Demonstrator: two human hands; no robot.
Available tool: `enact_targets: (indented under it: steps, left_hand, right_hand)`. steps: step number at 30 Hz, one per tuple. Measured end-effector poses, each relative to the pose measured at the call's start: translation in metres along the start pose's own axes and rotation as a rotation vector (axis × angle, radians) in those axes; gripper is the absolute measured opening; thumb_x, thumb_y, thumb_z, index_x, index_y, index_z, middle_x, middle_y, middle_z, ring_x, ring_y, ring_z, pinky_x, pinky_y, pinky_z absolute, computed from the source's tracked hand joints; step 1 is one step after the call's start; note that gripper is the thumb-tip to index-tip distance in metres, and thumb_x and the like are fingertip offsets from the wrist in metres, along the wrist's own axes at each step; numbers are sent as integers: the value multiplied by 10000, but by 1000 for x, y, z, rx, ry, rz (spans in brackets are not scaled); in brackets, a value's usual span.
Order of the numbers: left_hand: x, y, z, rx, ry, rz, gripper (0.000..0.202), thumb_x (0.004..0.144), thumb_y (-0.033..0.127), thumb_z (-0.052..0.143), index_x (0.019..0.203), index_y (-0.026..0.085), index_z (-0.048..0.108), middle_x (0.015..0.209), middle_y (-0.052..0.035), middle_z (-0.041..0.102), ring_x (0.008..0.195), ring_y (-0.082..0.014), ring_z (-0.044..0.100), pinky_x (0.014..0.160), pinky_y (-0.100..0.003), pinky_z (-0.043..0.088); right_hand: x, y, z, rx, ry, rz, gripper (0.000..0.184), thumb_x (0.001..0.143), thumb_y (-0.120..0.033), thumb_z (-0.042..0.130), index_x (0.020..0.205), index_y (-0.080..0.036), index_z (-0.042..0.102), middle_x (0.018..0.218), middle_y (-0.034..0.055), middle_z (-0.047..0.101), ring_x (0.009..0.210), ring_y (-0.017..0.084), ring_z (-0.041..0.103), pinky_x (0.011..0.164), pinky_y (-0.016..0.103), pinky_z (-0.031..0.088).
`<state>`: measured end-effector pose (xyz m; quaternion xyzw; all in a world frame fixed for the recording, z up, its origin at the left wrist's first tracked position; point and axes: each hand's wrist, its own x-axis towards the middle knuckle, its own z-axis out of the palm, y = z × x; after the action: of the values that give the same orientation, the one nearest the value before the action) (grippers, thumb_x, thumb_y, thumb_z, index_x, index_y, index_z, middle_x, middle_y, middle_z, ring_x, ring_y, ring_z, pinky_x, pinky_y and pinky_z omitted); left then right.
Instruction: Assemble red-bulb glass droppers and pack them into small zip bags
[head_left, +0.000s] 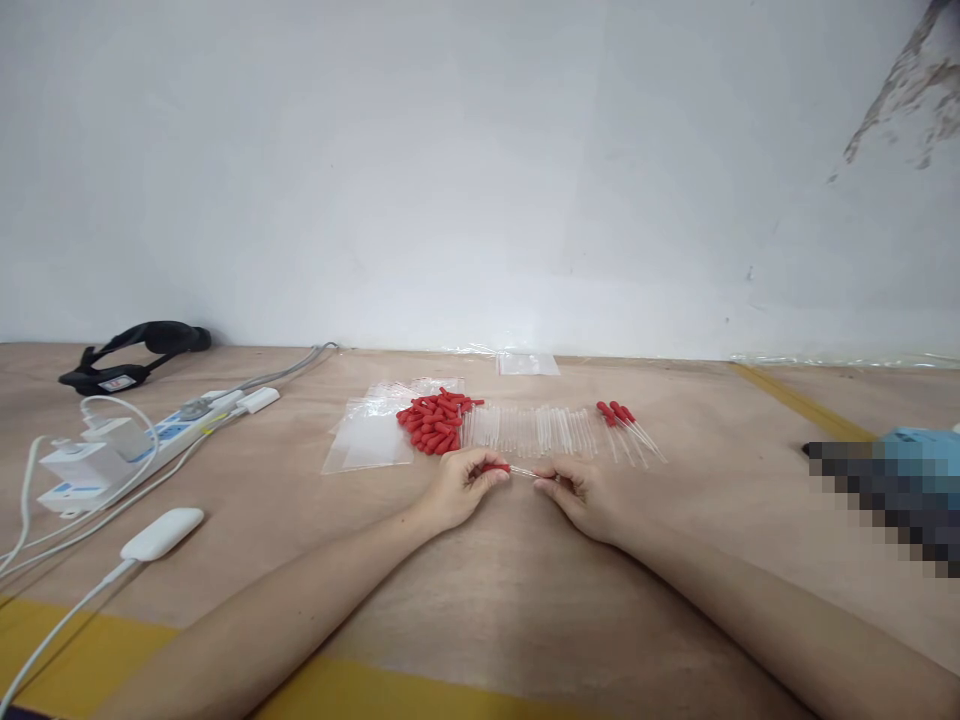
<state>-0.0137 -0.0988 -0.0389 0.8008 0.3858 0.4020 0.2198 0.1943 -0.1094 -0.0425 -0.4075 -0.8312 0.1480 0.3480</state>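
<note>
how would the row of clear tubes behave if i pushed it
The clear tubes look thin and transparent, so probably light and perhaps fragile. Lying side by side, they may roll or slide together. Their straight outlines suggest they're stiff rather than floppy.

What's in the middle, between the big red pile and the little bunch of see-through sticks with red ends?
A row of clear tubes, between the red pile and the red-ended bunch, in the head view.

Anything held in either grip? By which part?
Left grip: red bulb, by the part away from the clear tube. Right grip: that tube, toward the end opposite the bulb.
</note>
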Motion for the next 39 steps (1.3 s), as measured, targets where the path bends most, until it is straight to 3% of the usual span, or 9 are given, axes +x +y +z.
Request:
enact_targets:
  steps: [8, 18, 39]
  left_hand:
    - [-1, 5, -3, -61, -161, -46, 165, 786, 260, 532, 792, 118, 616, 662, -9, 602, 566, -87, 498, 536, -186, 393]
    - [-3, 6, -2, 150, -150, 82, 157, 805, 270, 523, 820, 150, 623, 743, -20, 626, 668, -114, 541, 612, -209, 401]
    - [-6, 10, -2, 249, -169, 236, 157, 834, 250, 461, 823, 142, 575, 738, -31, 590, 676, -123, 525, 609, -218, 398]
  right_hand:
    - [1, 17, 0, -102, -38, -122, 201, 858, -317, 447, 898, -265, 637, 815, -19, 666, 694, 129, 576, 791, 327, 291]
    - [-2, 4, -6, -349, -12, -255, 239, 870, -258, 400, 855, -228, 637, 748, 6, 660, 617, 115, 528, 706, 315, 236]
    - [2, -6, 4, -305, -102, -172, 289, 877, -252, 348, 677, -180, 543, 624, -8, 605, 556, 105, 475, 718, 299, 263]
